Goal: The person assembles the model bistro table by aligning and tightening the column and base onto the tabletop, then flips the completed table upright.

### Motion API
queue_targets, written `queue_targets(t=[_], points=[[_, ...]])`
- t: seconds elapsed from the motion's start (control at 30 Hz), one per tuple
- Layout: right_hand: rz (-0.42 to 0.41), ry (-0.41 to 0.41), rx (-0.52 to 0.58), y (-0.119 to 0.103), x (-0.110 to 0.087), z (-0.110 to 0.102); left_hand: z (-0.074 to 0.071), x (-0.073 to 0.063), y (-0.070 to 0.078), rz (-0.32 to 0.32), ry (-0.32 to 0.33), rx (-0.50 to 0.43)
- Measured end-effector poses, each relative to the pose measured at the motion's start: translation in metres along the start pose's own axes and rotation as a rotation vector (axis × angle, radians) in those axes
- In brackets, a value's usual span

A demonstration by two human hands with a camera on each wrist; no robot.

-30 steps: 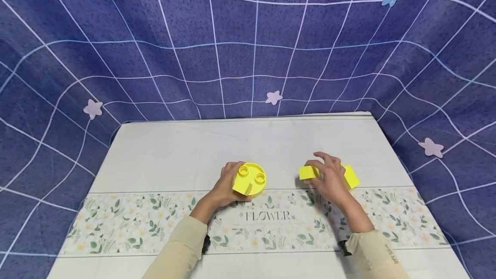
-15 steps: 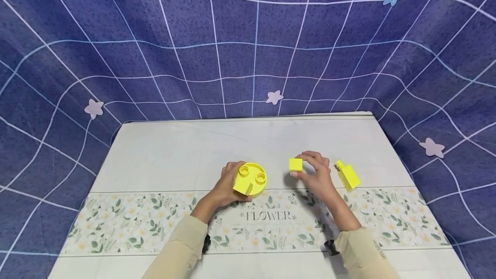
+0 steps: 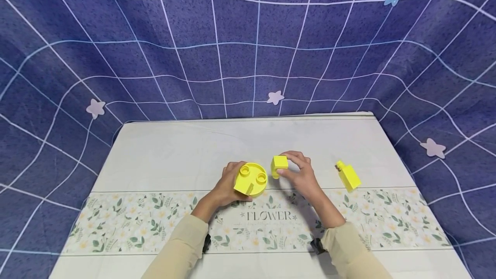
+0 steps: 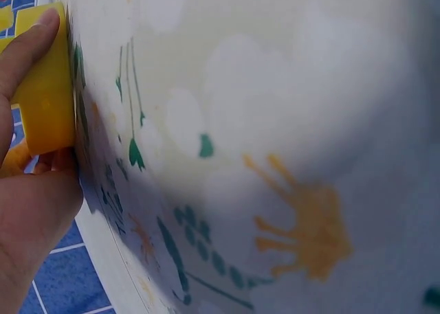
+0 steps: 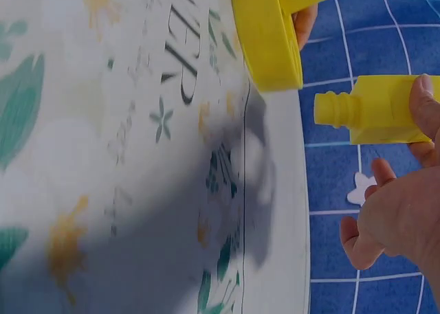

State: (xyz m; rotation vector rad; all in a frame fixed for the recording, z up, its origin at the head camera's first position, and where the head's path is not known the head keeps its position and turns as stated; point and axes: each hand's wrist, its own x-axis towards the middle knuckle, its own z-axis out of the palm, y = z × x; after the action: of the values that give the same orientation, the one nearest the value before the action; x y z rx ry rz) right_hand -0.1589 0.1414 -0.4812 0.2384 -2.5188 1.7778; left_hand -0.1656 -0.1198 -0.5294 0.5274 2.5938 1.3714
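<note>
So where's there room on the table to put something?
Left of the left hand and right of the loose yellow block, the tablecloth is bare. It's crowded between the block in the right hand and the round yellow piece.

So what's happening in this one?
A person has both hands over a table. The left hand grips a round yellow base with two ring-shaped sockets. The right hand holds a yellow block beside it, neck pointing down, with a gap between block and base. Both sockets are unfilled. A second block lies on its side farther right.
</note>
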Motion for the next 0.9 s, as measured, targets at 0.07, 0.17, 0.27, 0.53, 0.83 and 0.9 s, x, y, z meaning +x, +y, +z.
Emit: queue_targets(t=[0.07,0.17,0.27,0.53,0.83,0.9], points=[[-0.011,-0.010,0.012,-0.002,0.001,0.004,0.000,0.000,-0.001,0.001,-0.003,0.005],[-0.023,-0.022,0.022,-0.004,0.002,0.010,0.000,0.001,-0.002,0.012,-0.004,0.005],[-0.043,-0.036,0.030,-0.005,0.002,0.015,0.000,0.002,-0.003,0.021,-0.007,0.000],[-0.082,-0.076,0.029,0.000,0.000,0.025,-0.001,0.002,-0.002,0.026,-0.017,0.016],[-0.102,-0.081,0.084,0.002,-0.001,0.032,-0.001,0.002,-0.001,0.015,-0.017,0.016],[-0.099,-0.083,0.077,0.002,0.000,0.033,-0.001,0.002,-0.001,0.015,-0.015,0.019]])
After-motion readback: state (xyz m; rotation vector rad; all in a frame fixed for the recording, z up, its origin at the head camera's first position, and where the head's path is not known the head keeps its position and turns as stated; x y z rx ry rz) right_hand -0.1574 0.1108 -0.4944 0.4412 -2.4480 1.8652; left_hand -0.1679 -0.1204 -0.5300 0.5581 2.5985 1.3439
